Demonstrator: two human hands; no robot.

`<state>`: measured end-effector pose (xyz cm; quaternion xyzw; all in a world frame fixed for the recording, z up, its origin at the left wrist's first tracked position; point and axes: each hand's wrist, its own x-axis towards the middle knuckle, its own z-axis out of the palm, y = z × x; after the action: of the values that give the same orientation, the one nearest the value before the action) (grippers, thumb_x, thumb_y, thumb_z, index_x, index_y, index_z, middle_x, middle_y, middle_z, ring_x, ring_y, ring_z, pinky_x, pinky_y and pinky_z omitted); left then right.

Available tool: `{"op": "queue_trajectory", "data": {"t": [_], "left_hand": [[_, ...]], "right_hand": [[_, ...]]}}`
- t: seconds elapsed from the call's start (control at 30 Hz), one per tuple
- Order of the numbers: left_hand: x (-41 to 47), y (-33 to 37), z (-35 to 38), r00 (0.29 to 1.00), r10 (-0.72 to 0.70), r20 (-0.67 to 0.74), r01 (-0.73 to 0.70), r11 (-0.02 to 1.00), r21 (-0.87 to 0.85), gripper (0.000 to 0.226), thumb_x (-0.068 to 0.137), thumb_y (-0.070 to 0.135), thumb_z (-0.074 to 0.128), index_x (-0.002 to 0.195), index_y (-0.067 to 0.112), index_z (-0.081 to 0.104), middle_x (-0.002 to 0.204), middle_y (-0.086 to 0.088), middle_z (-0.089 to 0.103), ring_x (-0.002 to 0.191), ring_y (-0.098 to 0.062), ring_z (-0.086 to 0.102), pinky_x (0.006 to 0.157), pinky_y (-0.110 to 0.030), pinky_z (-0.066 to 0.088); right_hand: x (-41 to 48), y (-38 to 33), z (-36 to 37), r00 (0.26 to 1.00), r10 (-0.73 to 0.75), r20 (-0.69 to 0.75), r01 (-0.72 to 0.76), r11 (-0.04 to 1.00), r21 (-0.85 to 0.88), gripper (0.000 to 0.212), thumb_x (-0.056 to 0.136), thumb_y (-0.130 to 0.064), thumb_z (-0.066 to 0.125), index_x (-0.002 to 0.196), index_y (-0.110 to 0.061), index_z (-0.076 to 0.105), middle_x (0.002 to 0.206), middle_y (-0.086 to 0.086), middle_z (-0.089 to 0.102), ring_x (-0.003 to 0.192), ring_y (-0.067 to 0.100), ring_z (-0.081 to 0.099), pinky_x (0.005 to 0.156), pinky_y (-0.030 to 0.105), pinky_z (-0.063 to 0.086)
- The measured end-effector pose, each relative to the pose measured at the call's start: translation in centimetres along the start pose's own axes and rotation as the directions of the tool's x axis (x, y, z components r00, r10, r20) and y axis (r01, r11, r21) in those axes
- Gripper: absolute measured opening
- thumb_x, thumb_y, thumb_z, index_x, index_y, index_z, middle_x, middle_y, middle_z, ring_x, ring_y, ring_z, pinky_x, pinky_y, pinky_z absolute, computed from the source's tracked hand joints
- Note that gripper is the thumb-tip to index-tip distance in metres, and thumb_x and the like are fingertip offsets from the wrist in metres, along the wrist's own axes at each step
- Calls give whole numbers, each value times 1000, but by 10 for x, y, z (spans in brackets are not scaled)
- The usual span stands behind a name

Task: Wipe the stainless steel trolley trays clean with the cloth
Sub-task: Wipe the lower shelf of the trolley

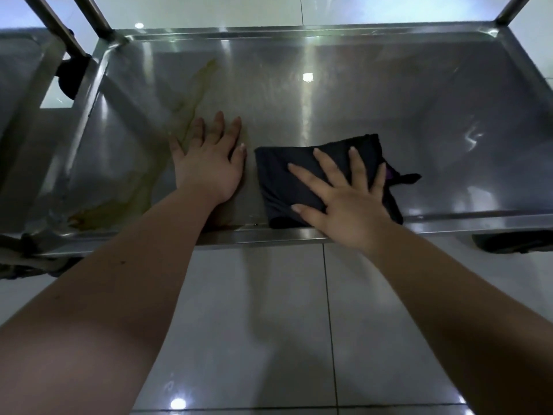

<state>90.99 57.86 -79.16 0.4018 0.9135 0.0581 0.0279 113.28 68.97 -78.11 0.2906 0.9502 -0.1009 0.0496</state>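
- My right hand (pixel 344 202) presses flat, fingers spread, on the folded black cloth (pixel 302 178) near the front rim of the shiny stainless steel trolley tray (pixel 329 94).
- My left hand (pixel 209 163) lies flat, fingers straight, on the bare tray beside yellowish streaks (pixel 191 97).

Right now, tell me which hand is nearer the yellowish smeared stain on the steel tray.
Left. The left hand lies flat touching the yellowish stain; the right hand presses the dark folded cloth farther right.

Your right hand (pixel 344 211) covers much of the cloth (pixel 287 181); the tray (pixel 329 100) runs off the right edge, and its uprights (pixel 89 15) are cut off at the top.
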Motion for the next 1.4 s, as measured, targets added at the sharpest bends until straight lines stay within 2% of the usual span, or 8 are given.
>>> {"op": "queue_trajectory", "data": {"t": [0.1, 0.2, 0.33, 0.57, 0.7, 0.83, 1.07, 1.4], "left_hand": [[0, 2, 0, 1000, 4, -8, -4, 1000, 5, 55, 99, 53, 15, 153, 43, 10, 164, 10, 5, 150, -24, 3, 114, -65, 1], [1, 3, 1, 1000, -4, -1, 4, 1000, 2, 55, 99, 53, 15, 153, 43, 9, 164, 11, 5, 150, -24, 3, 113, -66, 1], [2, 0, -5, 997, -17, 71, 18, 1000, -11, 53, 100, 51, 15, 152, 46, 8, 164, 13, 2, 151, -21, 0, 114, -65, -3], [14, -14, -48, 983, -91, 160, 164, 824, -542, 46, 105, 33, 31, 151, 38, 29, 163, 9, 12, 150, -15, 9, 122, -44, 0], [-12, 13, -58, 998, 48, 50, -37, 977, -212, 53, 102, 35, 34, 153, 39, 21, 164, 8, 9, 150, -17, 7, 120, -47, -8], [-37, 82, -44, 970, 241, 18, -239, 969, -65, 56, 100, 39, 35, 154, 37, 19, 164, 5, 10, 151, -23, 2, 114, -59, -11], [-32, 83, -13, 985, 136, 109, -143, 988, 59, 59, 91, 70, -1, 149, 54, 0, 163, 15, -5, 149, -32, -12, 97, -78, -18], [6, 20, -23, 991, 15, 133, -21, 999, 42, 77, 76, 88, -2, 146, 58, 0, 163, 16, -2, 150, -31, 0, 102, -77, -4]], "right_hand": [[-12, 53, -11, 995, 100, 15, -99, 995, -15, 67, 75, -88, 20, 129, -76, -16, 159, -26, -14, 147, 28, -21, 111, 67, -14], [-23, 79, -22, 978, 205, 51, -204, 979, -21, 70, 66, -90, 10, 128, -76, -18, 159, -25, -13, 147, 28, -20, 112, 66, -12], [-16, 33, -12, 980, 189, 65, -186, 981, -51, 69, 70, -89, 7, 130, -71, -24, 158, -20, -23, 142, 42, -26, 105, 73, -16], [21, -100, 5, 995, 63, 83, -60, 998, -33, 70, 85, -81, 14, 140, -59, -25, 157, -13, -32, 135, 47, -37, 92, 76, -24], [10, -65, -6, 1000, 11, -29, -7, 990, 142, 63, 88, -77, 13, 144, -60, -10, 162, -18, -11, 146, 29, -21, 104, 66, -22], [-9, -5, -17, 956, 238, -172, -173, 930, 324, 60, 95, -59, 16, 153, -46, 11, 163, -8, 15, 150, 29, 5, 119, 56, -1], [-9, 13, -5, 966, 255, -29, -249, 959, 133, 60, 92, -60, -2, 149, -48, -15, 164, -12, -1, 151, 22, -7, 118, 54, -10], [-1, 11, 1, 967, 251, 39, -250, 968, -16, 58, 92, -66, 3, 146, -55, -13, 162, -13, -18, 148, 27, -20, 113, 59, -15]]}}
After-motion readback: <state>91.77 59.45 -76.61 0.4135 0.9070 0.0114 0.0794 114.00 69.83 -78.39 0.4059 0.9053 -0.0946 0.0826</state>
